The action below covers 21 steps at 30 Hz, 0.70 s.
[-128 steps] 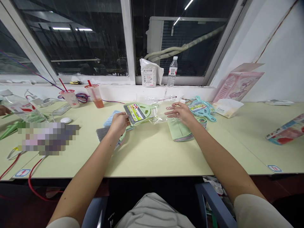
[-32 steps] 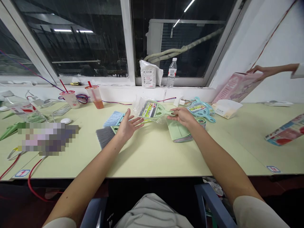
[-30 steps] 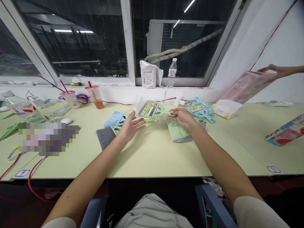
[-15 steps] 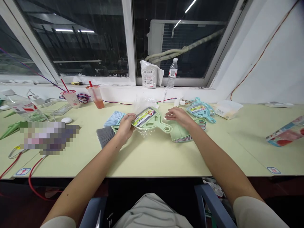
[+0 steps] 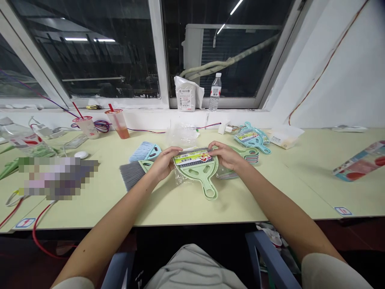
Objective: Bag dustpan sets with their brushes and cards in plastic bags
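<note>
A green dustpan and brush set (image 5: 193,159) with a yellow label and grey bristles is held over the table, its handle pointing toward me. My left hand (image 5: 165,163) grips its left edge, and my right hand (image 5: 226,155) pinches the right end of the bristle edge. Clear plastic wrap hangs beneath the set. Left of my left hand lie a grey-bristled brush (image 5: 132,175) and a blue brush (image 5: 143,151). Partly hidden behind my right hand is a stack of dustpans (image 5: 252,155), green on top.
Crumpled clear plastic (image 5: 182,134) lies behind the set. Further right are a wrapped blue set (image 5: 253,138), a tissue pack (image 5: 285,137) and a colourful packet (image 5: 361,160). Drink cups (image 5: 118,124) stand at the back left; a water bottle (image 5: 215,93) is on the sill.
The set has swung round so its handle points toward me instead of right. My right hand has moved from above the dustpan stack onto the set's right side.
</note>
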Tool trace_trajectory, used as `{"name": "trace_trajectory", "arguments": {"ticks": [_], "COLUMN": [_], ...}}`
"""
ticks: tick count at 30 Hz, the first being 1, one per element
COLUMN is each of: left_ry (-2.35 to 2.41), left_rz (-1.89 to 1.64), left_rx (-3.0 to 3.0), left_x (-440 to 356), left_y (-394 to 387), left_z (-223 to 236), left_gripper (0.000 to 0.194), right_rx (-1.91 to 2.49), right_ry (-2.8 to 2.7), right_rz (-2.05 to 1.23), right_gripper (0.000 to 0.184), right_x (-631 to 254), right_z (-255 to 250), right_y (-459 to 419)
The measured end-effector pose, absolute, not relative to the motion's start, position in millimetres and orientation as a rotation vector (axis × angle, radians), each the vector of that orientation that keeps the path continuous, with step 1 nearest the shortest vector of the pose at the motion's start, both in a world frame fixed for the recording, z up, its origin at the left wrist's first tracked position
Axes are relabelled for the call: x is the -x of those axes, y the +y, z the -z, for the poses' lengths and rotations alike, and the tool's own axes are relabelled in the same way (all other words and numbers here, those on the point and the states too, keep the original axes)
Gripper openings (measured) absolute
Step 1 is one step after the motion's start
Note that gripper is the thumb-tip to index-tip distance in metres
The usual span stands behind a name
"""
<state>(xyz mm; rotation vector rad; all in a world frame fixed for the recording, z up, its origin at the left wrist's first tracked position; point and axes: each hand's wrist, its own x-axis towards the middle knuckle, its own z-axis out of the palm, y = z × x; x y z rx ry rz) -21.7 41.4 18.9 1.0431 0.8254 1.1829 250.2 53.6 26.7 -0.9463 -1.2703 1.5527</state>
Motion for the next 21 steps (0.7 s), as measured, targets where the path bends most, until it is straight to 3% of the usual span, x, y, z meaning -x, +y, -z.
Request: {"name": "trace_trajectory", "arguments": {"ticks": [9,14,21], "left_ry": [0.868,1.007,1.31], "left_rz": [-1.289,-1.319,-1.51], "left_rx": [-1.088,-1.172,-1.558], "left_x": [18.3,15.3,11.4], "left_y": [42.7,44.8,42.8], "left_z": [-18.5,-8.4,3.3], "left_gripper": [0.014,0.028,0.032], "right_rx": [0.994,1.078,1.109], "right_ry": [-1.155,-1.296,-1.474], "right_rz": [-1.309,-0.946,-0.734], "right_gripper": [0.024,0.043,0.036], "right_x": [-240.3,-232.9,-225.4], "right_z": [-18.0,-5.3,-3.0], "right_y": [51.1,53.1,45.2]}}
